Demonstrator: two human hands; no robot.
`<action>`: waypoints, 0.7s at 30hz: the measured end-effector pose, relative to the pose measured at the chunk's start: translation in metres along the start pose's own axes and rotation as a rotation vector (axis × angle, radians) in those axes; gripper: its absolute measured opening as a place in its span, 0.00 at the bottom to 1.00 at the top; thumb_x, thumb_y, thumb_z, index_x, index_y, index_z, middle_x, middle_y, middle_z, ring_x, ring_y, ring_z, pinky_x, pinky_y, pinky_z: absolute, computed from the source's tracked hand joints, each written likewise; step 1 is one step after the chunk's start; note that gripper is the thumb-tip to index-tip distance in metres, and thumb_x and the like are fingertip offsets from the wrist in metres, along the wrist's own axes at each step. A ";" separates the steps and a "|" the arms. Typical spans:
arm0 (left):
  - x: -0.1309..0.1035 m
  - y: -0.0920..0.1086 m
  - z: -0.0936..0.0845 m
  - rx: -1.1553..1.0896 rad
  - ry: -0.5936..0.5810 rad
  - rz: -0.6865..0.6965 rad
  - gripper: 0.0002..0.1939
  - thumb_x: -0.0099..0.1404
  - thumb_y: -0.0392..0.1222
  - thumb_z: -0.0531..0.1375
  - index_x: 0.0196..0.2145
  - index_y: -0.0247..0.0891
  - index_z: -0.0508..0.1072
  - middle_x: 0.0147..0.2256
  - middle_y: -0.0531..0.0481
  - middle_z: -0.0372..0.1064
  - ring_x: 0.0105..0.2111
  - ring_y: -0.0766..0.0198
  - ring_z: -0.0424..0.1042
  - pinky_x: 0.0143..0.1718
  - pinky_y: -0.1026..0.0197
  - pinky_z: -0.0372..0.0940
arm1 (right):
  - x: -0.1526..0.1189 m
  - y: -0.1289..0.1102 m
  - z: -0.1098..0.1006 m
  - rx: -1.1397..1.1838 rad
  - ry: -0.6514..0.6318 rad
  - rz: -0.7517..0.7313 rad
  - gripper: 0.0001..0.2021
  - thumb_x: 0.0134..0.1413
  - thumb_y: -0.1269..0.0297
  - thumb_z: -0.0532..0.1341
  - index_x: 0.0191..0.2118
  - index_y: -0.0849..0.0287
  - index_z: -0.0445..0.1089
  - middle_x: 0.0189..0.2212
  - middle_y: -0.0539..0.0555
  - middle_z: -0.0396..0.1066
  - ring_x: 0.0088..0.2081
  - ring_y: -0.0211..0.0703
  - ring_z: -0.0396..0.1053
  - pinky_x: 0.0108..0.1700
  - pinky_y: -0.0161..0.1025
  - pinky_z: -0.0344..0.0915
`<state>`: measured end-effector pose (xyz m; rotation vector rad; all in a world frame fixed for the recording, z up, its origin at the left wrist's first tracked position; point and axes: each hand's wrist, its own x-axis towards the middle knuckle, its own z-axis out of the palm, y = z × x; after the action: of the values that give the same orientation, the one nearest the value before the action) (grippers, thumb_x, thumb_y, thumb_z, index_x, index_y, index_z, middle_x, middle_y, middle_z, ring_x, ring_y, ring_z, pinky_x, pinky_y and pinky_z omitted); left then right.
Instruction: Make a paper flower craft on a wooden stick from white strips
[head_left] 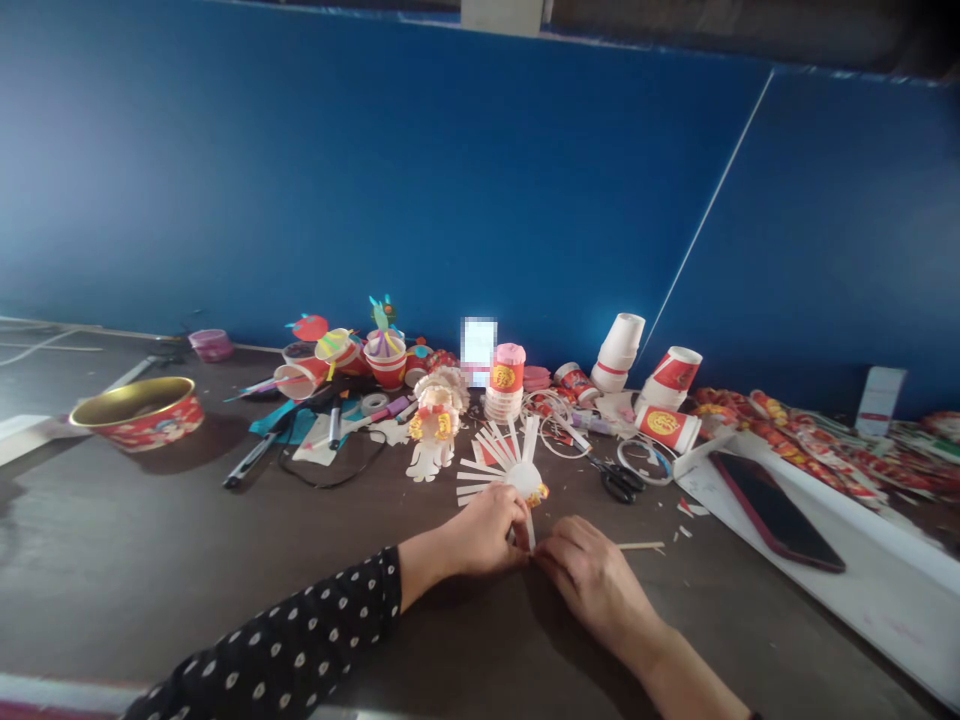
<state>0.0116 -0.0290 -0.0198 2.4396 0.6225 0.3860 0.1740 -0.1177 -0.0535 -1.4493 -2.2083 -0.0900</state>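
Observation:
A paper cup cut into strips [523, 480] is spread out like a fan, its round white base in the middle. My left hand [491, 530] is closed on one strip at the near side. Close beside it, my right hand [589, 570] pinches the end of the same strip, the fingertips of both hands nearly touching. A small red and yellow piece sits at the base's right edge. Just behind the fan stands a paper figure [435, 425] with a frilled top and red and yellow parts.
Black scissors [621, 480] and a thin wooden stick [641, 546] lie right of the hands. A white tray [862, 600] holds a phone [776, 510]. Stacked cups [619, 352], markers [334, 428] and a gold-rimmed bowl [139, 412] stand or lie farther back.

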 end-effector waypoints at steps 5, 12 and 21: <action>0.001 -0.002 0.002 -0.002 -0.001 0.019 0.05 0.48 0.28 0.61 0.22 0.34 0.75 0.34 0.50 0.71 0.36 0.62 0.68 0.41 0.65 0.61 | 0.000 0.000 0.000 -0.030 -0.010 -0.010 0.10 0.59 0.70 0.52 0.30 0.59 0.68 0.27 0.52 0.64 0.32 0.39 0.61 0.34 0.35 0.57; -0.001 -0.002 0.001 -0.030 -0.011 0.025 0.03 0.49 0.30 0.62 0.23 0.34 0.75 0.35 0.49 0.70 0.37 0.61 0.68 0.42 0.64 0.61 | 0.001 -0.002 -0.006 -0.128 -0.054 -0.062 0.10 0.58 0.73 0.52 0.28 0.58 0.67 0.27 0.51 0.64 0.31 0.38 0.59 0.32 0.35 0.55; 0.002 -0.003 0.003 -0.021 0.015 0.081 0.05 0.53 0.31 0.59 0.27 0.34 0.76 0.30 0.49 0.71 0.33 0.63 0.69 0.38 0.66 0.62 | 0.001 -0.001 -0.001 -0.186 -0.048 -0.098 0.09 0.58 0.72 0.52 0.28 0.58 0.65 0.28 0.50 0.65 0.31 0.39 0.58 0.33 0.37 0.52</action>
<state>0.0131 -0.0274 -0.0240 2.4491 0.5247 0.4417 0.1732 -0.1175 -0.0516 -1.4516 -2.3629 -0.3048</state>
